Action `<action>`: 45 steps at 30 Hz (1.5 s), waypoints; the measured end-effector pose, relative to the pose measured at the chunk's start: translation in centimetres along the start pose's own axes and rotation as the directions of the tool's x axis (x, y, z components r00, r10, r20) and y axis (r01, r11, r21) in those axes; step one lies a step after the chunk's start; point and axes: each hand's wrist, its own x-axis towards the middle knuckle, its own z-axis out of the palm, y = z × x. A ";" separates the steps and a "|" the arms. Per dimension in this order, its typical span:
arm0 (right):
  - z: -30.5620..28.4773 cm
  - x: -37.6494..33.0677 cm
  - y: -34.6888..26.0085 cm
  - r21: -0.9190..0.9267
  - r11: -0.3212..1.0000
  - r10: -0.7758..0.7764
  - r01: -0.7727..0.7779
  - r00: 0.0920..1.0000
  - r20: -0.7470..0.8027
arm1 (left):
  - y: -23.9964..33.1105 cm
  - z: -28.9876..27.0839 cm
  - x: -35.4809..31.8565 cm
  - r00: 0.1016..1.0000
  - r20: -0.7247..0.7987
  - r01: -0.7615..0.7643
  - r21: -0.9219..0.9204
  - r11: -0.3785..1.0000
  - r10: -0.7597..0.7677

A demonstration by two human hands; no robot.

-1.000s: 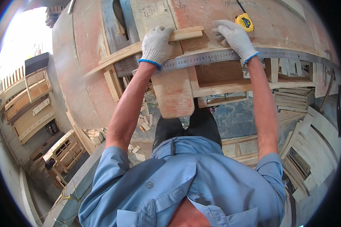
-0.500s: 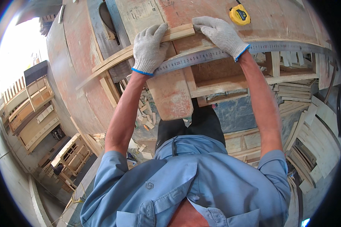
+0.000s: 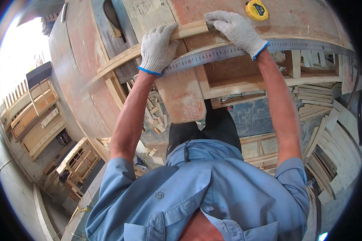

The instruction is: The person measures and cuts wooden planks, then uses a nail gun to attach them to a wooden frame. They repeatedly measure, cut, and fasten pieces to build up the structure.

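Note:
Both hands wear white knit gloves with blue cuffs. My left hand (image 3: 157, 48) is closed over a long light wooden strip (image 3: 120, 60) that lies across the worn reddish saw table (image 3: 301, 20). My right hand (image 3: 235, 30) presses flat on the right end of that strip, fingers pointing left. A long steel ruler (image 3: 213, 54) runs along the table's near edge just below both hands. The saw blade (image 3: 110, 12) rises from a slot at the upper left of the strip.
A yellow tape measure (image 3: 257, 10) lies on the table beyond my right hand. Offcuts (image 3: 155, 108) pile under the table. Stacked wooden slats (image 3: 334, 136) stand at the right, and wooden crates (image 3: 30, 116) at the left.
Both hands and the strip have shifted a little toward the upper left of the picture, closer to the blade. The grip looks the same.

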 end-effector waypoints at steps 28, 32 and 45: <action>4.6 3.0 -1.7 -0.130 0.989 0.111 -0.071 0.936 0.335 | -1.5 -3.4 -4.9 0.993 0.085 0.086 -0.041 0.995 -0.082; 4.5 3.3 -1.6 -0.114 0.981 0.190 -0.160 0.918 0.347 | -1.2 -2.9 -4.7 0.998 0.016 0.058 0.016 0.998 -0.058; 5.0 2.9 -4.1 -0.091 0.934 0.353 -0.346 0.856 0.378 | -1.4 -3.1 -6.0 0.991 -0.115 0.079 0.052 0.996 -0.073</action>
